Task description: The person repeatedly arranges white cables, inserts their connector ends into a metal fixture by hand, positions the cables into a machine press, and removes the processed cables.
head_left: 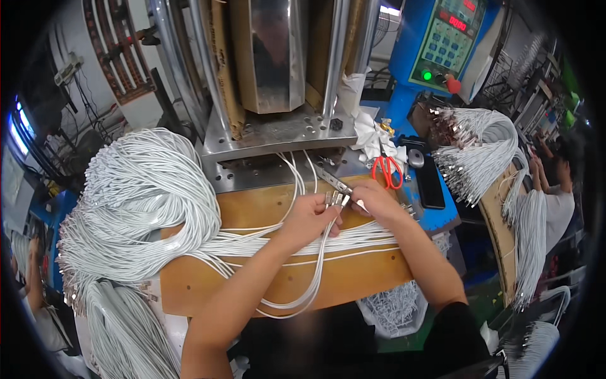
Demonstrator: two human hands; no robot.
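Observation:
My left hand is closed around several white cables, pinching them just below their flat silver connectors. The held cables loop down over the front of the brown board. Right beside the connectors, my right hand is closed on a slim grey metal tool, whose far end points up and left toward the press. Its exact kind is unclear, as my fingers cover the near end. Under both hands, a row of white cables lies across the board.
A steel press stands directly ahead. Large white cable bundles fill the left side; another cable bundle lies right. Red-handled scissors and a black phone rest near a blue control box. Below is a bag of small white pieces.

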